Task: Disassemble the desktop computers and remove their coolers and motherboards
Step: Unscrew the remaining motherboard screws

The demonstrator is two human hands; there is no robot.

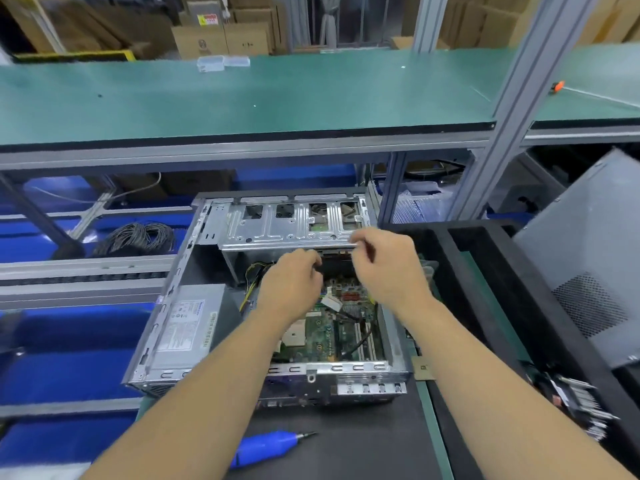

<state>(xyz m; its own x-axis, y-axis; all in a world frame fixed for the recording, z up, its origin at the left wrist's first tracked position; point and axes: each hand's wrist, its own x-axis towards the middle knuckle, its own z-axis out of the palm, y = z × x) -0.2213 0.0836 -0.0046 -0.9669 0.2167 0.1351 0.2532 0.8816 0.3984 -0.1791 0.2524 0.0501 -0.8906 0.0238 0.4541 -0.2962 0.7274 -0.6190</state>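
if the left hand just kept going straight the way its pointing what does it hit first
Most likely the dark part under the silver drive cage. The left hand points away from the person, into the open computer case, with that dark part just beyond its curled fingers. Depth is hard to judge here.

Blue electric screwdriver (266,446) lies on black mat (346,445) at near edge; coiled grey cable bundle (136,237) to the left on the lower level; green-topped shelf (242,98) above, cardboard boxes (221,38) behind.
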